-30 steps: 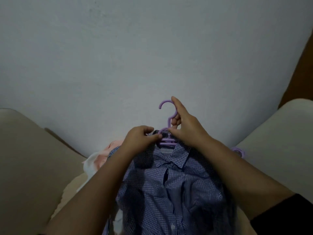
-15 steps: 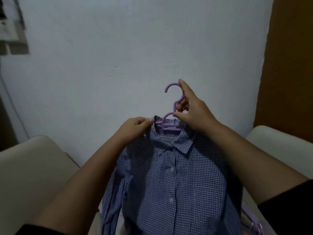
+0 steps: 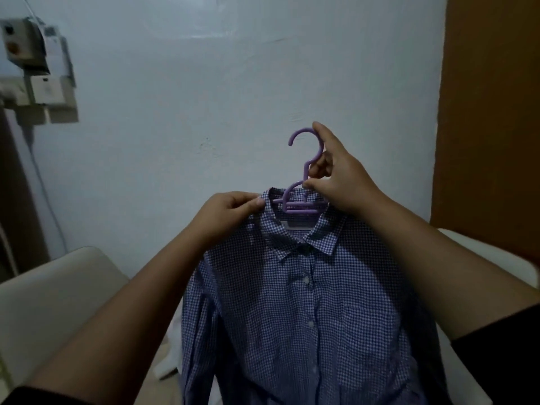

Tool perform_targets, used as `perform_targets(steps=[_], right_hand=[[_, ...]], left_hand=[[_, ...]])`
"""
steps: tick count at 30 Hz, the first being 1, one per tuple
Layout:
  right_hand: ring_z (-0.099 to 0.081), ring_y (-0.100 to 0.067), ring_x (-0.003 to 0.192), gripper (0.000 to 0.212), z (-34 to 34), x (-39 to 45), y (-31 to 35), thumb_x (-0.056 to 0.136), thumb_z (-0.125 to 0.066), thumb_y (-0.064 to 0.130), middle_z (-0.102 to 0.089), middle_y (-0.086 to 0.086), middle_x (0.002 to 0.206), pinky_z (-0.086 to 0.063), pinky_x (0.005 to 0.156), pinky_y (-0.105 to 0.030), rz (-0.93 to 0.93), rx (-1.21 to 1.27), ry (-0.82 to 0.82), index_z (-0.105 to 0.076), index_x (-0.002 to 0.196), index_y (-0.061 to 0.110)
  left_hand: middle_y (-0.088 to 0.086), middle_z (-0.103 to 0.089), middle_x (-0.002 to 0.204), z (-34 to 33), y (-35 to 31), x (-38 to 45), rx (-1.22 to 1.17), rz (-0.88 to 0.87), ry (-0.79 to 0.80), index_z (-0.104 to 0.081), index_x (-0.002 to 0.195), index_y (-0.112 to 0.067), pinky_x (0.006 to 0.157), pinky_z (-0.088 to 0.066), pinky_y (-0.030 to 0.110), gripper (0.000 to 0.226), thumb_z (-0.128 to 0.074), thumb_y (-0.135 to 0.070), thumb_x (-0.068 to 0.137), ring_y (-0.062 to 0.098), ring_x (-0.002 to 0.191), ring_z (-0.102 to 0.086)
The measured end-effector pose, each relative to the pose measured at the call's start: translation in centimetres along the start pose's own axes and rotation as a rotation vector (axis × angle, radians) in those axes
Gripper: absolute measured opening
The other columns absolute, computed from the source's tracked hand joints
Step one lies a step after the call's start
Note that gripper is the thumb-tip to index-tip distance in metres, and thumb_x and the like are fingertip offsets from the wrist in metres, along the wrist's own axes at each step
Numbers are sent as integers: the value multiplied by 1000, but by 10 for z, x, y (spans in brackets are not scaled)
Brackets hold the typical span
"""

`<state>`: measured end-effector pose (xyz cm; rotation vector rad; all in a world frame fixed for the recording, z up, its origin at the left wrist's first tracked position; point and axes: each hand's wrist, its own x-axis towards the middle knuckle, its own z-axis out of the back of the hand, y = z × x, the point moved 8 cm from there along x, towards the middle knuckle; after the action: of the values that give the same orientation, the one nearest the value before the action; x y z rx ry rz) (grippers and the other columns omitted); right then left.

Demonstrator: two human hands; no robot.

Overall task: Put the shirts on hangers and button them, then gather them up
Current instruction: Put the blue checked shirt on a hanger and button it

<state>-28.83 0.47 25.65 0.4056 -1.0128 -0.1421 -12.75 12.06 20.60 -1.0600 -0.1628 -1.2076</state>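
Clearly, in the head view the checked blue shirt [image 3: 306,311] hangs in the air on the purple hanger [image 3: 298,197], with its long axis going straight down from the collar toward the person. The right hand [image 3: 339,173] is the higher one: its fingers [image 3: 320,165] are curled round the hanger's stem, just under the hook. The left hand [image 3: 230,210] is beside it and a little lower, and it pinches the left edge of the collar [image 3: 264,200]. The front of the shirt looks closed, with buttons along the placket, so I think the next move is to set it down with the others. No bench is visible; below are pale cushions [image 3: 58,296], probably a sofa. Behind are a white wall [image 3: 204,83] and a brown panel [image 3: 491,112].
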Motion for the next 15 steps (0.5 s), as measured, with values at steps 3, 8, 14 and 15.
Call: perform_targets(steps=[3,8,14,15], right_hand=[[-61,-15,81,93,1,0,2,79,-71,5,-59,-2,83,-51,75,-22,2,25,-7,-17,148,35],[-61,-13,80,92,1,2,3,79,-71,4,-60,-2,84,-48,69,-13,4,53,-12,-17,147,35],[-62,-13,82,93,-9,8,15,78,-71,5,-61,-4,86,-50,70,-16,17,109,18,-17,147,37],[-61,-13,81,93,-12,9,17,78,-71,5,-61,-4,85,-50,70,-16,15,123,29,-17,147,38]], left_hand=[[-19,-69,71,13,-3,-2,-131,6,-132,-76,91,-19,63,-46,6,13,-73,-27,81,-12,64,-60],[-3,-74,89,27,-8,-15,-455,53,-169,-74,93,-16,68,-52,19,25,-64,-38,84,5,79,-67],[-6,-49,137,25,-18,-35,415,-403,-125,-41,140,-38,90,-48,22,69,-57,-68,79,8,110,-56],[0,-46,141,21,-17,-40,570,-509,-129,-38,144,-31,92,-48,29,78,-55,-70,78,15,115,-54]])
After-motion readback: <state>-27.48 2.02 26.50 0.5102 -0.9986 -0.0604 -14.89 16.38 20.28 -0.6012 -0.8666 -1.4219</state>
